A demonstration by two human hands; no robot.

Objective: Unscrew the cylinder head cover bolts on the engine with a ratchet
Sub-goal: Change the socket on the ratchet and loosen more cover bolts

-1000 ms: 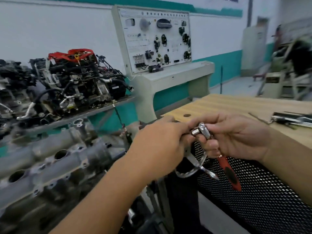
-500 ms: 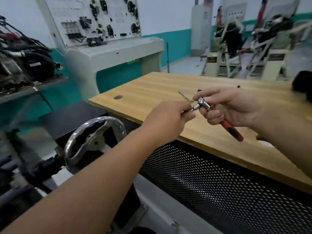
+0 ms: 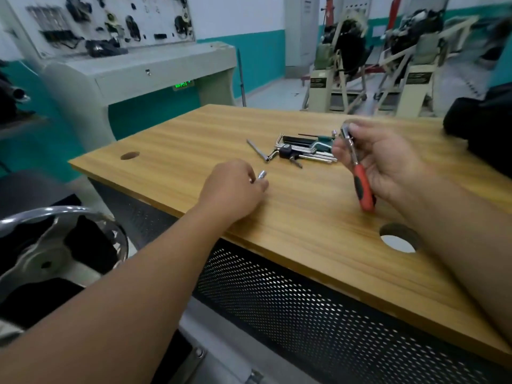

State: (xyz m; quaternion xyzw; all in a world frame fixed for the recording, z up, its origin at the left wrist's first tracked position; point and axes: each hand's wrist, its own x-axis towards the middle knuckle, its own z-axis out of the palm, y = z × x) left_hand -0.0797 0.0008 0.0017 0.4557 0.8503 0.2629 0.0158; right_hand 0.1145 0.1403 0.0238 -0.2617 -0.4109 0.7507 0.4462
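Two hands: left hand [image 3: 235, 184] pinches socket [image 3: 262, 174]; right hand [image 3: 379, 159] grips ratchet [image 3: 358, 173]; no legible writing.

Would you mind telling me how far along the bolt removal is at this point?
Nothing looks done: no engine or loosened bolt is in view. In hand: the right hand holds the ratchet by its red grip above the wooden table, and the left hand pinches a small silver socket. Left: fitting a socket and all the unscrewing.
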